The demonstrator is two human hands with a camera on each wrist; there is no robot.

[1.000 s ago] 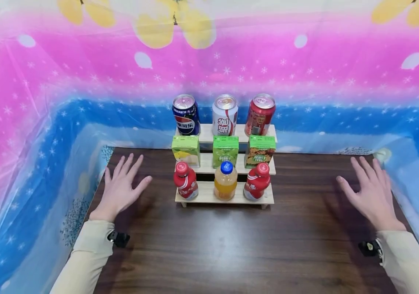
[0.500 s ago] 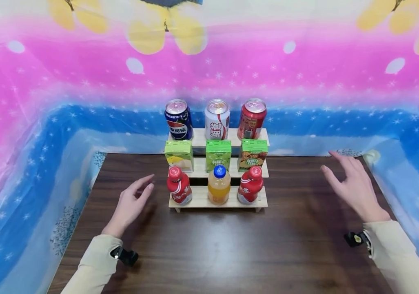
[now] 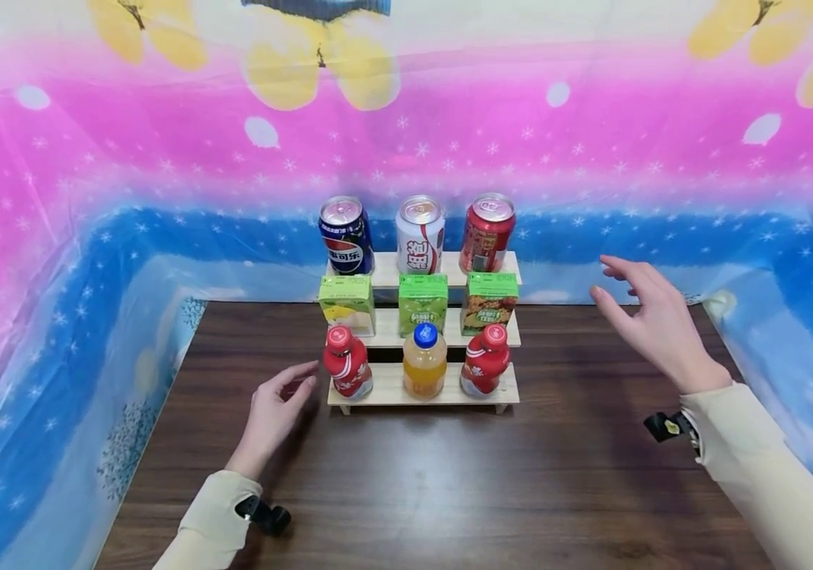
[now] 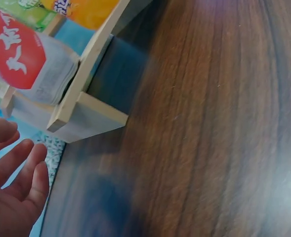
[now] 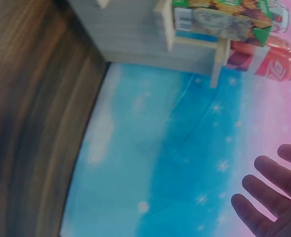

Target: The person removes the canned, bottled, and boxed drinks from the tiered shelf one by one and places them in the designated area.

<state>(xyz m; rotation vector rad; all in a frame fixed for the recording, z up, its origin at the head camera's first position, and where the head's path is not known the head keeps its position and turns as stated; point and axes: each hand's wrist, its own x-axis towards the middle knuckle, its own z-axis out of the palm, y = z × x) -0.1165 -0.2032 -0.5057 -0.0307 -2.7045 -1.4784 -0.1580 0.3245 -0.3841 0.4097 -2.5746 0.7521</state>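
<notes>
A three-tier wooden rack point(image 3: 392, 396) stands on the table, loaded with drinks. On the bottom tier are a left red bottle point(image 3: 349, 366), an orange-juice bottle point(image 3: 424, 368) with a blue cap and a right red bottle point(image 3: 484, 364). Three green juice cartons point(image 3: 423, 305) fill the middle tier. Up top stand a dark blue can point(image 3: 346, 241), a white can point(image 3: 419, 237) and a red can point(image 3: 489, 237). My left hand point(image 3: 274, 412), fingers loosely bent, is just left of the left red bottle, apart from it. My right hand point(image 3: 651, 324) hovers right of the rack, holding nothing.
The dark wooden table point(image 3: 420, 491) extends in front of the rack and to both sides. A pink and blue patterned cloth point(image 3: 591, 174) hangs behind and along the sides, close behind the top tier.
My left hand has moved right, toward the left red bottle. My right hand has come in leftward and up toward the rack. The drinks stay in place on the rack while the head view shifts slightly.
</notes>
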